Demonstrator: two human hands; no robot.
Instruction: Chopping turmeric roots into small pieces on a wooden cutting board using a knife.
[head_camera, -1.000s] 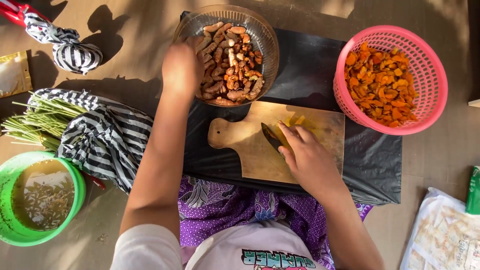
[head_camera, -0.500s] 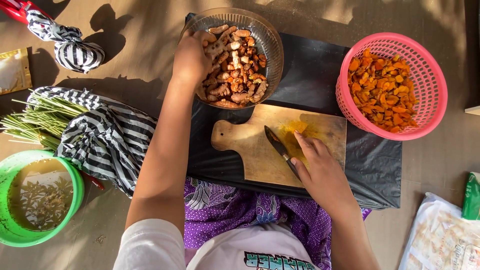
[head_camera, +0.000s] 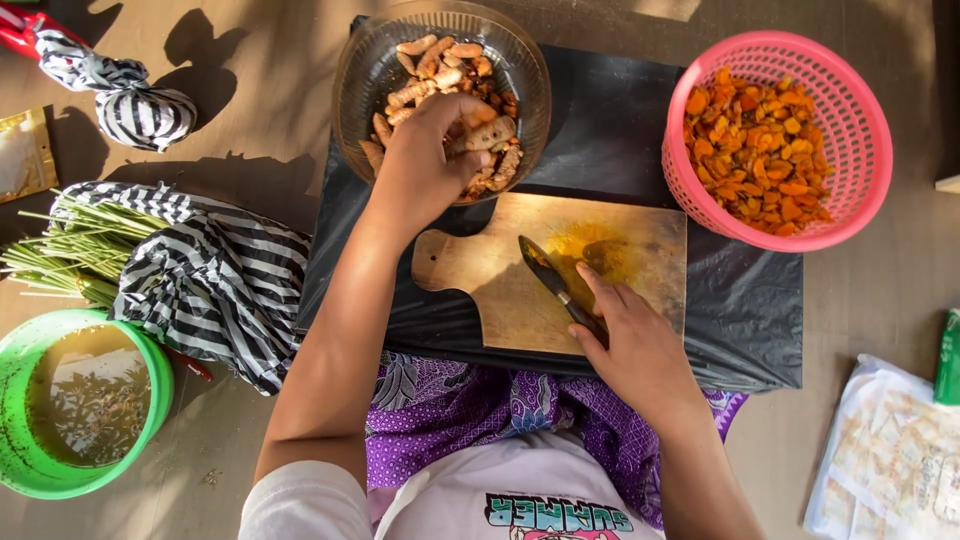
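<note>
While the left hand reaches into the glass bowl and closes its fingers on a turmeric root, as far as the heap lets me see, the right hand is clenched round the handle of a knife, blade laid on the yellow-stained cutting board just ahead of its knuckles. The root looks knobbly, tan and dry, so I'd judge it light, stiff and easy to pinch across its middle. Beyond the knife hand sits a pink basket of orange slices.
</note>
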